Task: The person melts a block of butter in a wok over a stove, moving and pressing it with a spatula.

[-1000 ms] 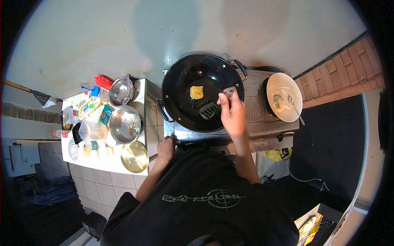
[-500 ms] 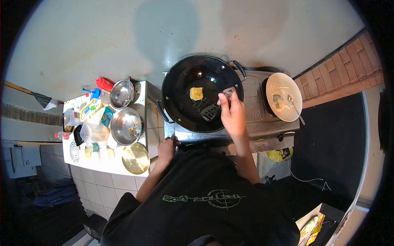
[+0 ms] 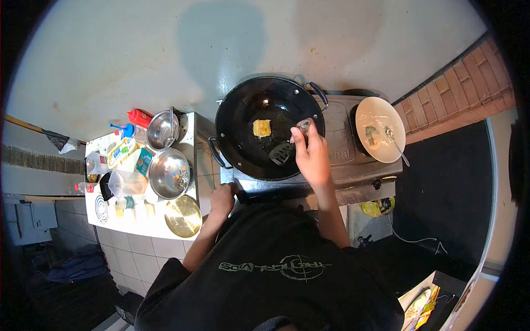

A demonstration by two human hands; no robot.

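My right hand (image 3: 313,160) is closed around the handle of a black slotted spatula (image 3: 281,154), held over the right side of a black wok (image 3: 237,144). The spatula's head is low inside the wok, apart from a yellowish square piece of food (image 3: 261,128) near the middle. Oil glistens around that piece. At the front left of the gas stove (image 3: 339,124), my left hand (image 3: 222,200) has its fingers closed at a dark stove knob (image 3: 237,191), which they partly hide.
Right of the wok, a cream bowl (image 3: 393,118) with batter residue and a spoon sits on the stove. A white table (image 3: 118,219) at left carries steel bowls (image 3: 160,179), a golden lid (image 3: 183,217), a red bottle (image 3: 139,117) and plastic containers. A wall (image 3: 331,44) stands behind the stove.
The spatula head has turned and shifted slightly away from the food, toward my right hand. My left hand stays at the stove front. The view has shifted slightly.
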